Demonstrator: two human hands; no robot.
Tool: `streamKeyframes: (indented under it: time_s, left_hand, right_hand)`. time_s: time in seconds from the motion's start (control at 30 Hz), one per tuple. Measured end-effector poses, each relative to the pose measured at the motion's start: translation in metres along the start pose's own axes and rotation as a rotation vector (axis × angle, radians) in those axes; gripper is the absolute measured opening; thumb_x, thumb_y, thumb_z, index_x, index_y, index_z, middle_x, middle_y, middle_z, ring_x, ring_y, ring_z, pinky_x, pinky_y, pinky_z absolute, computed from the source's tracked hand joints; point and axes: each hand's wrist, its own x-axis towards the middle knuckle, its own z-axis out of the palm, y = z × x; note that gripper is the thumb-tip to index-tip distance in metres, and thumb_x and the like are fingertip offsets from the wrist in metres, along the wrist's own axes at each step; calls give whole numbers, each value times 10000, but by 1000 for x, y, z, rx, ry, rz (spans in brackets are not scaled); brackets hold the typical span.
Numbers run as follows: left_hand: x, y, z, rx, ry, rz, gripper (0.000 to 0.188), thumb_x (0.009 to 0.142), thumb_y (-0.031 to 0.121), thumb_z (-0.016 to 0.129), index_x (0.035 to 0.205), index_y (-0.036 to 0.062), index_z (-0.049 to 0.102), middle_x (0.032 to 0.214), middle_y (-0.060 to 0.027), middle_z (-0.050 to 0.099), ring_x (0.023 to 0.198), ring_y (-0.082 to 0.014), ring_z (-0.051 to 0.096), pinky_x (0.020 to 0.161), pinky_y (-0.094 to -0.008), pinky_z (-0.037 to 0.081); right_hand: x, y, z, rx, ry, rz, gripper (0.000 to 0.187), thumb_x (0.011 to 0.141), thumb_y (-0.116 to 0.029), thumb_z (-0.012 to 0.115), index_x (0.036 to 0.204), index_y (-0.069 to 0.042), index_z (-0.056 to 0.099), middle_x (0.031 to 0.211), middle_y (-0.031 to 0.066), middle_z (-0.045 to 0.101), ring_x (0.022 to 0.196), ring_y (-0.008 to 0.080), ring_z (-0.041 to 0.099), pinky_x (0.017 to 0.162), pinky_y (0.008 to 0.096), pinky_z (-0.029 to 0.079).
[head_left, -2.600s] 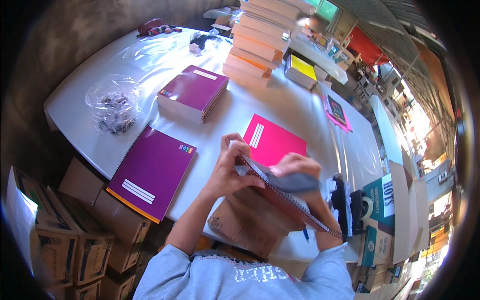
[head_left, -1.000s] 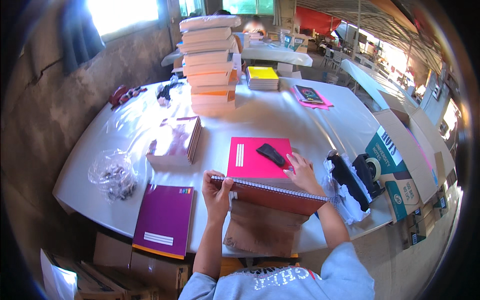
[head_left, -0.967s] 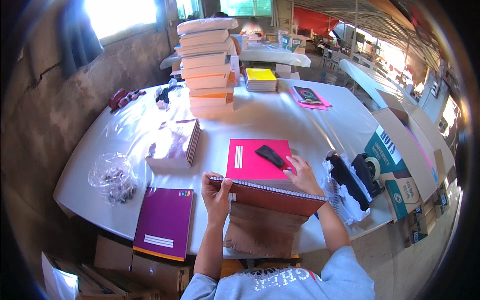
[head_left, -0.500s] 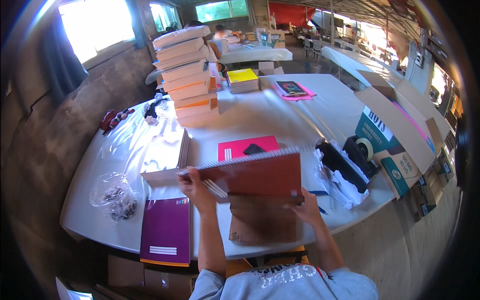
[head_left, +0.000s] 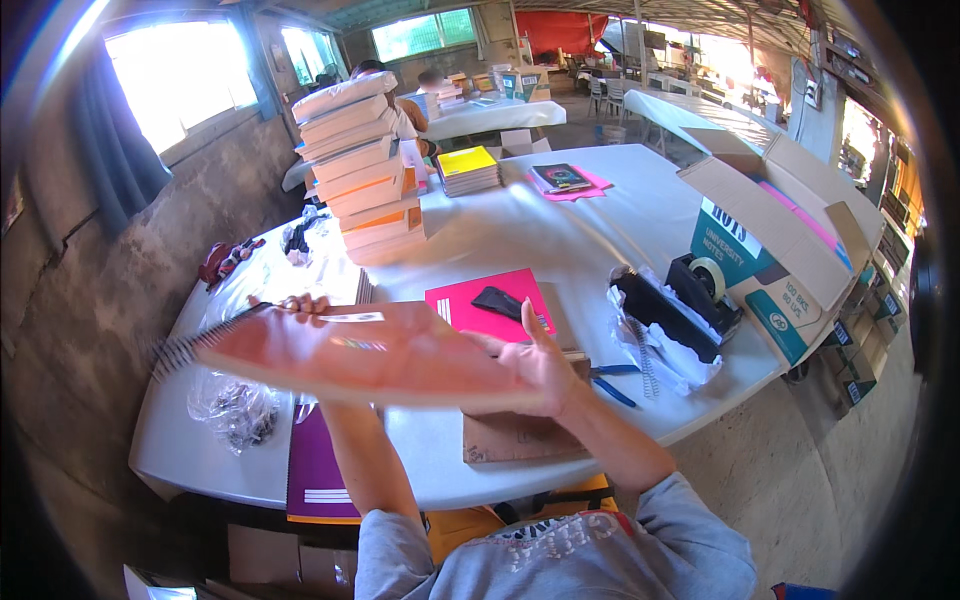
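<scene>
A spiral notebook (head_left: 350, 355) with a reddish-brown cover is held up and tilted over the near part of the table, smeared by motion. My left hand (head_left: 303, 306) grips its far edge near the wire coil, fingers folded over the cover. At the opposite end my right hand (head_left: 548, 368) holds the notebook's edge, its thumb raised. Under the notebook lie a purple notebook (head_left: 318, 465) and a brown cardboard piece (head_left: 520, 438). Beyond it rests a pink notebook (head_left: 450, 300) with a small black item (head_left: 500, 299) on top.
A tall stack of paper blocks (head_left: 368, 190) rises at the far left. Blue-handled pliers (head_left: 612, 385), a black tray of wire coils (head_left: 665, 325) and a tape dispenser (head_left: 710, 285) sit right. An open carton (head_left: 790, 265) stands at the right edge; a plastic bag (head_left: 235, 410) lies left.
The notebook has swung left and turned from facing me to lying tilted, its coil now at the left. My left hand has gone left and up; my right hand has moved left.
</scene>
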Motion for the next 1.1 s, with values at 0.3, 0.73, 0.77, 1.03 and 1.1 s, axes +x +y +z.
streamKeyframes:
  time_s: [0.3, 0.73, 0.77, 1.03, 1.1]
  left_hand:
    - [-19, -97, 40, 359, 592, -253, 316, 854, 438, 556, 838, 124, 589, 796, 14, 524, 701, -83, 503, 668, -263, 454]
    - [-43, -125, 131, 269, 557, -744, 272, 895, 255, 451, 970, 27, 579, 914, -74, 636, 781, -153, 614, 712, -296, 499]
    - [-44, -124, 130, 280, 582, -752, 247, 888, 241, 458, 938, 30, 578, 905, -76, 636, 776, -157, 614, 706, -302, 498]
    - [-40, -115, 147, 432, 613, -607, 210, 855, 164, 543, 907, -29, 606, 841, -85, 630, 742, -156, 614, 698, -309, 504]
    - [-42, -111, 143, 418, 623, -594, 211, 858, 153, 540, 914, -38, 608, 834, -76, 625, 727, -145, 607, 692, -297, 503]
  right_hand:
    - [-30, -16, -34, -525, 200, -212, 825, 804, -109, 596, 1442, -107, 73, 1494, 70, 89, 1342, 173, 164, 1066, 314, 204]
    - [-105, -23, -23, -1187, 561, -687, 800, 779, 108, 529, 1440, -98, 129, 1471, 116, 198, 1328, 202, 249, 1064, 327, 227]
    - [-107, -20, -23, -1246, 584, -737, 764, 793, 94, 531, 1434, -77, 151, 1465, 133, 212, 1328, 210, 251, 1064, 331, 227]
    - [-101, 0, -14, -1399, 663, -863, 595, 837, 49, 534, 1377, -24, 293, 1236, 184, 521, 1101, 214, 535, 900, 286, 411]
    - [-98, 4, -14, -1482, 694, -926, 583, 840, 47, 535, 1371, -21, 305, 1177, 187, 566, 1036, 208, 581, 857, 275, 440]
